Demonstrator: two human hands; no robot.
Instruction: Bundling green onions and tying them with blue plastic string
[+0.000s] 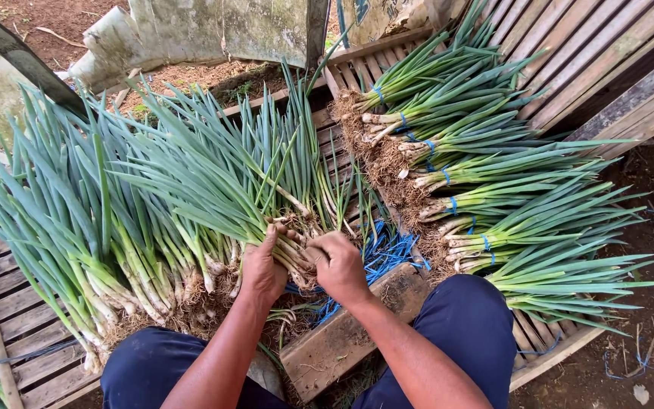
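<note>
My left hand [263, 269] and my right hand [338, 266] both grip the white stalk ends of a bunch of green onions [266, 182] whose long green leaves fan away from me. Blue ties [387, 254] lie in a loose heap just right of my right hand. On the right, several green onion bundles [486, 197], each bound with a blue tie, are stacked in a row with roots pointing left. A loose pile of untied green onions [77, 220] lies to the left of my hands.
A wooden slatted pallet [9, 310] lies under the loose pile, another wooden slatted pallet [592, 53] under the bundles. A wooden block [350, 333] sits between my knees, which are in dark blue trousers [463, 326]. Bare soil [645, 303] shows at right.
</note>
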